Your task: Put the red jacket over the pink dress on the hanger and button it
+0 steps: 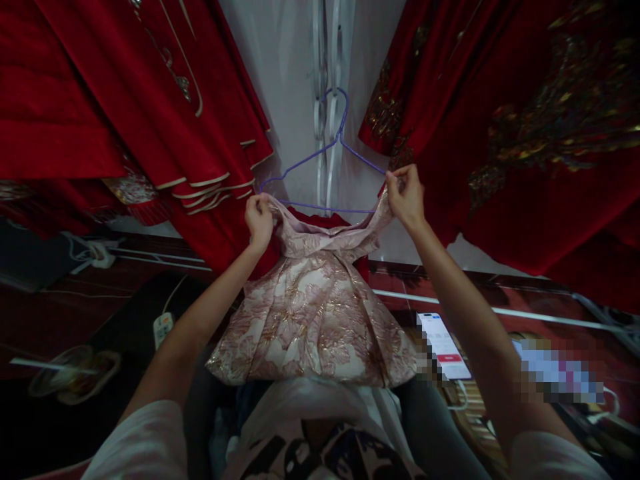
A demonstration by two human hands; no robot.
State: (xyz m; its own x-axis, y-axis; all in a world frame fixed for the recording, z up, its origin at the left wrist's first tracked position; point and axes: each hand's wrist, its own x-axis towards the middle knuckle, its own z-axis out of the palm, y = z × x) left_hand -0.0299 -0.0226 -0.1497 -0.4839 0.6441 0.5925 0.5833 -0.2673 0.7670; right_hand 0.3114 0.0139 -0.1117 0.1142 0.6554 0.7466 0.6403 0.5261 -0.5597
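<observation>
A pale pink and gold brocade dress (320, 313) with a pleated skirt is spread over my lap, its neckline stretched between my two hands. My left hand (259, 219) pinches one shoulder of the dress, close to the end of a purple hanger (310, 157). The opposite shoulder is gripped by my right hand (407, 197), beside the hanger's other end. The hanger is upright just above the neckline, its hook in front of a white metal rail. Whether its ends sit inside the dress shoulders is hidden by my fingers.
Red embroidered garments hang at left (90, 120) and right (500, 173). A lit phone (445, 347) lies by my right forearm, with a blurred-out screen (560, 370) beyond. At left are a white remote-like device (163, 328) with a cord and a clear plastic container (75, 377).
</observation>
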